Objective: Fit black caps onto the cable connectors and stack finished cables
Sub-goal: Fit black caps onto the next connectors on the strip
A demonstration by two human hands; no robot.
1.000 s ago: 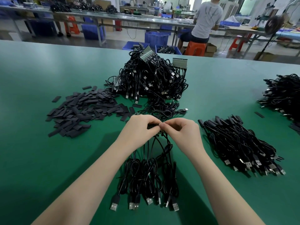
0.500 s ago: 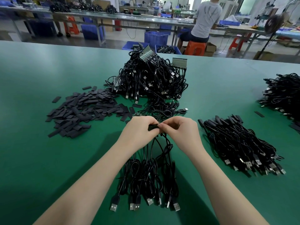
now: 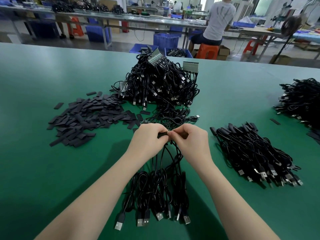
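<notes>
My left hand point(image 3: 149, 138) and my right hand point(image 3: 190, 139) meet at the middle of the green table point(image 3: 52, 170). The left pinches a black cap point(image 3: 162, 135); the right pinches the connector end at the cap's mouth. From my hands a bunch of black cables point(image 3: 155, 191) hangs toward me, its USB plugs lying near the front. Loose black caps point(image 3: 86, 118) are spread to the left. A tall heap of uncapped cables point(image 3: 162, 84) rises behind my hands. Capped cables point(image 3: 254, 153) lie stacked on the right.
Another cable heap point(image 3: 301, 103) sits at the far right edge, with a stray cap point(image 3: 275, 121) beside it. Beyond the table are blue bins point(image 3: 166, 39), long benches and a seated person point(image 3: 218, 23) on an orange stool.
My hands have stayed together at the same spot, with the fingers shifting slightly on the cap and connector. The cable bunch has not moved.
</notes>
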